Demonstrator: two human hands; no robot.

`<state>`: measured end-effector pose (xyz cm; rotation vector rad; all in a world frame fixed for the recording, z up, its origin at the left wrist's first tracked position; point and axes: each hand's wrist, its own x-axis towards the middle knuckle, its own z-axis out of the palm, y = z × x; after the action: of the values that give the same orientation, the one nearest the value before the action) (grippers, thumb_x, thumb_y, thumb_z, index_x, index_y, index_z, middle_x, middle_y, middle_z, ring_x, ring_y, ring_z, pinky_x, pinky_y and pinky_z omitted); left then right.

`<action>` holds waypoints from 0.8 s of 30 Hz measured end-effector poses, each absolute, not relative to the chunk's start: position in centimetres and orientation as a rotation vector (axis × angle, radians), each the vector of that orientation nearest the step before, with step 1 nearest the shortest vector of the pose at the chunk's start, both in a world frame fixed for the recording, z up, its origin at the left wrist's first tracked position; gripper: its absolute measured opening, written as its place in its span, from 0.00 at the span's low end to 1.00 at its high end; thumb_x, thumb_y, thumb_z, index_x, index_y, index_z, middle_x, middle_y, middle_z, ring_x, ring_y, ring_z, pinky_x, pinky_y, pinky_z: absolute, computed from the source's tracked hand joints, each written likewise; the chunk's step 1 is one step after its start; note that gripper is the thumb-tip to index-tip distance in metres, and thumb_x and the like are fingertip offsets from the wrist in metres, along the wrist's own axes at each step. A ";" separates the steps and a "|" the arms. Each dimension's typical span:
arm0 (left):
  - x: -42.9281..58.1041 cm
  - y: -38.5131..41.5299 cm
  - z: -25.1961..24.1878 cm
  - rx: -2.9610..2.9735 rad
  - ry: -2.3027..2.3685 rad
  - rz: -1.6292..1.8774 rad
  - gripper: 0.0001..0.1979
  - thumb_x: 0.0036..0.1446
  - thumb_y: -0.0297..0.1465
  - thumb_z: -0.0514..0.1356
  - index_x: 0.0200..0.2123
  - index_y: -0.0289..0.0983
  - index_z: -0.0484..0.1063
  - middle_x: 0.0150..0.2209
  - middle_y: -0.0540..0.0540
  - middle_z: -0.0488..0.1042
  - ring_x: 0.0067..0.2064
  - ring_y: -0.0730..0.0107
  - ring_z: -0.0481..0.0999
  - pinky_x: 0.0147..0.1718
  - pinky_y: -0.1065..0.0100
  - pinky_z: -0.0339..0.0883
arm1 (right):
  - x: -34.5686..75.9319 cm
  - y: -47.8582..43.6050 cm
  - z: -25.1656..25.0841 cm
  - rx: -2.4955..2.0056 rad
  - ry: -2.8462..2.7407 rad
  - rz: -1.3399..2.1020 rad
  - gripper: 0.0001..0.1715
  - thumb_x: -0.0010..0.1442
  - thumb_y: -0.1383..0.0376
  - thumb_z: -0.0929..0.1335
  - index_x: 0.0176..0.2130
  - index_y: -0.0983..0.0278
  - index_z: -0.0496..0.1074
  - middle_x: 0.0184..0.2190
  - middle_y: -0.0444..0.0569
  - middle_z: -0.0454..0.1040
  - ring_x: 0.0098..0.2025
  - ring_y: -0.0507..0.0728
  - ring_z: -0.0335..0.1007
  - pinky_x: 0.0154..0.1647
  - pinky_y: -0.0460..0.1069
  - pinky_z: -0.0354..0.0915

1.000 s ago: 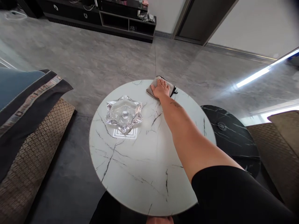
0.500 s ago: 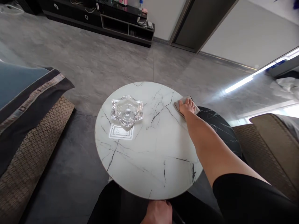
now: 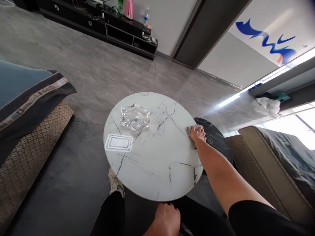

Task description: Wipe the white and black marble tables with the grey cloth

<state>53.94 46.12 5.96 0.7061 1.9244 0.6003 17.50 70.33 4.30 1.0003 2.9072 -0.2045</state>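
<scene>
My right hand presses a folded grey-brown cloth against the right edge of a round white marbled table. My left hand is closed at the table's near edge, its fingers curled; what it grips, if anything, is hidden. A clear, star-shaped glass dish rests on the left part of the tabletop. Just below it lies a pale rectangular outline, perhaps a reflection.
A lower black round table adjoins the white one on the right. Sofas stand at the left and right. A black cabinet is along the far wall. A shoe shows below the table's left side.
My right hand and the cloth have moved nearer to me along the table's right edge. The view has shifted, bringing more of the right side and a shoe into sight.
</scene>
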 end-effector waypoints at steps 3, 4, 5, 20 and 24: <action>53.9 46.2 5.6 0.678 1.868 0.620 0.29 0.59 0.35 0.68 0.63 0.32 0.78 0.60 0.25 0.80 0.61 0.36 0.80 0.59 0.42 0.76 | 17.1 69.3 4.6 1.038 2.895 -0.191 0.50 0.78 0.44 0.51 0.84 0.69 0.43 0.81 0.67 0.42 0.83 0.72 0.39 0.82 0.70 0.46; 54.0 46.3 5.4 0.666 1.869 0.630 0.28 0.60 0.34 0.66 0.63 0.32 0.78 0.60 0.24 0.80 0.62 0.35 0.80 0.59 0.41 0.75 | 16.7 68.8 4.6 1.037 2.896 -0.179 0.50 0.78 0.44 0.51 0.84 0.70 0.43 0.81 0.68 0.41 0.83 0.73 0.39 0.82 0.71 0.45; 54.0 46.4 5.3 0.651 1.880 0.640 0.27 0.61 0.33 0.65 0.63 0.33 0.79 0.61 0.25 0.80 0.62 0.35 0.80 0.59 0.40 0.75 | 16.1 68.1 4.6 1.020 2.902 -0.166 0.50 0.78 0.45 0.50 0.83 0.71 0.42 0.81 0.70 0.40 0.83 0.73 0.37 0.82 0.71 0.44; 53.3 47.8 5.5 0.715 1.928 0.539 0.27 0.58 0.34 0.71 0.60 0.32 0.79 0.58 0.27 0.81 0.60 0.40 0.83 0.58 0.48 0.80 | 15.8 46.2 3.9 -0.724 2.924 -0.130 0.49 0.79 0.45 0.57 0.84 0.68 0.43 0.84 0.52 0.35 0.85 0.66 0.27 0.85 0.66 0.36; 53.6 48.2 5.2 0.728 1.928 0.507 0.29 0.59 0.35 0.71 0.62 0.29 0.78 0.59 0.26 0.81 0.60 0.40 0.83 0.58 0.48 0.79 | 19.1 47.0 3.8 -1.013 2.845 -0.141 0.50 0.79 0.44 0.60 0.83 0.69 0.46 0.83 0.54 0.37 0.85 0.66 0.29 0.85 0.66 0.37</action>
<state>53.59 48.20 5.17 0.7276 1.9276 0.5065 19.08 47.03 3.84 -1.0127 2.8448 -0.1408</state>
